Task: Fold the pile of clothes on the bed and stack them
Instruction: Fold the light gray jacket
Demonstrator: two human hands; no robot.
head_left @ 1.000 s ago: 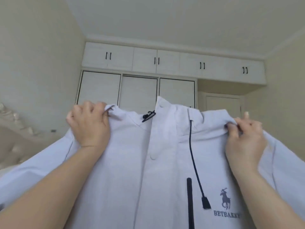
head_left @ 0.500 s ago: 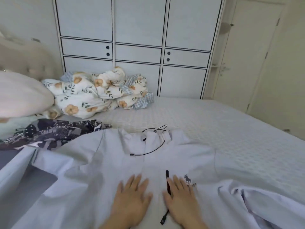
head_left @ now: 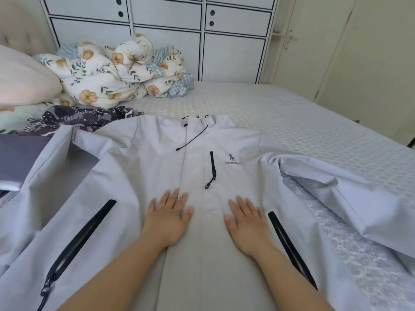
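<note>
A pale grey jacket point(head_left: 143, 167) with black zips and a small horse logo lies front-up on the bed point(head_left: 314, 122), collar away from me and sleeves spread to both sides. My left hand point(head_left: 167, 217) presses flat on its chest left of the centre placket, fingers straight and spread. My right hand point(head_left: 248, 221) lies flat to the right of the placket, also with straight fingers. A dark patterned garment point(head_left: 83, 118) sits crumpled beyond the jacket's left shoulder. A folded grey piece point(head_left: 20, 160) lies at the far left edge.
A floral duvet point(head_left: 116, 68) is bunched at the head of the bed beside a pale pillow point(head_left: 22, 79). White wardrobe doors point(head_left: 233, 46) stand behind the bed, and a cream door point(head_left: 314, 41) is on the right. Bare mattress stretches right of the jacket.
The jacket went from being held up by its shoulders to lying flat on the bed. Both hands let go and now press on its chest, spreading slightly apart.
</note>
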